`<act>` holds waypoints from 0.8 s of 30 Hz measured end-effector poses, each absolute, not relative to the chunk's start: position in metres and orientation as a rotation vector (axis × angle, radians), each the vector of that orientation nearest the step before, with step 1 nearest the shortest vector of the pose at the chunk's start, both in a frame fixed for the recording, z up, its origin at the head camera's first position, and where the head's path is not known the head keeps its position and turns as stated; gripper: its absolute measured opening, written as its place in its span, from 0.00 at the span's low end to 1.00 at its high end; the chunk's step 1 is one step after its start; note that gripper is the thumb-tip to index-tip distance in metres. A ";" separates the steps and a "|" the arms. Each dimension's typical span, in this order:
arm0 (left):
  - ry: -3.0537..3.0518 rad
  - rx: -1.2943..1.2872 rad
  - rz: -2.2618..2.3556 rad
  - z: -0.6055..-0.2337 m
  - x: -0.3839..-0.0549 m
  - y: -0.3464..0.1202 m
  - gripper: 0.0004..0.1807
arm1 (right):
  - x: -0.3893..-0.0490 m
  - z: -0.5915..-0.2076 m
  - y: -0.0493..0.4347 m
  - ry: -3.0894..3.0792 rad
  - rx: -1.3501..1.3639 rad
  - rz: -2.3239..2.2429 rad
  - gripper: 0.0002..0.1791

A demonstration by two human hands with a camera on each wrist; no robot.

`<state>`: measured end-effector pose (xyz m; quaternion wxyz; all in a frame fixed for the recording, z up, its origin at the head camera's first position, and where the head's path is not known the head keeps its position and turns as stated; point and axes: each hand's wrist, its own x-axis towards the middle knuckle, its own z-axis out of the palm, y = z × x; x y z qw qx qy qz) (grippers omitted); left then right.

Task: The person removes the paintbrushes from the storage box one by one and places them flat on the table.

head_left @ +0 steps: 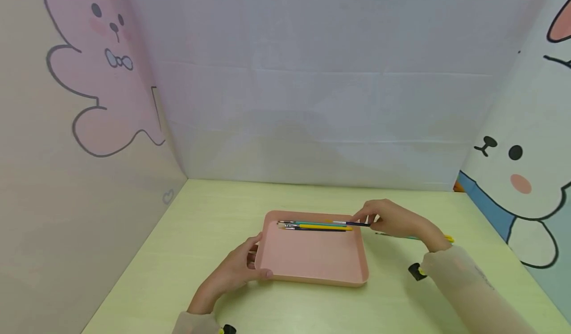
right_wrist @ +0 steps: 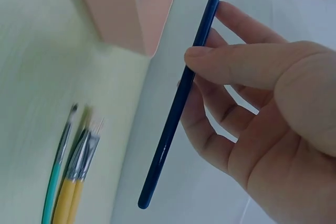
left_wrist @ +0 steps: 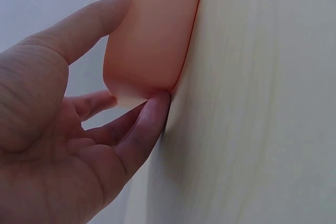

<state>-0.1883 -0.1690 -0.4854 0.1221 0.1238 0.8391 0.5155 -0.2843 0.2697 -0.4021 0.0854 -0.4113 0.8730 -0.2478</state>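
A pink rectangular tray (head_left: 312,257) lies on the table. My left hand (head_left: 236,268) holds it at the near left corner, with the thumb on the near wall and the fingers along the left wall. Between thumb and fingers, my right hand (head_left: 396,220) pinches a dark blue paintbrush (right_wrist: 178,100) over the tray's far right corner, bristles pointing left. Inside the tray, along its far side, lie a teal paintbrush (head_left: 318,223), a yellow paintbrush (head_left: 327,228) and a dark paintbrush (head_left: 318,230), side by side.
More paintbrushes lie on the table right of the tray, partly behind my right hand: a teal one (right_wrist: 53,182) and yellow-handled ones (right_wrist: 67,195). White cloth (head_left: 312,101) walls in the back, with cartoon-printed sheets (head_left: 107,91) on both sides.
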 end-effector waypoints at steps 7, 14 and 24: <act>2.452 0.352 1.506 -0.485 -0.186 -0.168 0.60 | -0.279 -0.409 0.297 2.615 -1.181 -0.787 0.25; 2.451 0.348 1.509 -0.484 -0.185 -0.168 0.60 | -0.275 -0.415 0.318 2.627 -1.145 -0.777 0.23; 2.452 0.342 1.513 -0.483 -0.183 -0.169 0.60 | -0.271 -0.422 0.343 2.628 -1.109 -0.768 0.23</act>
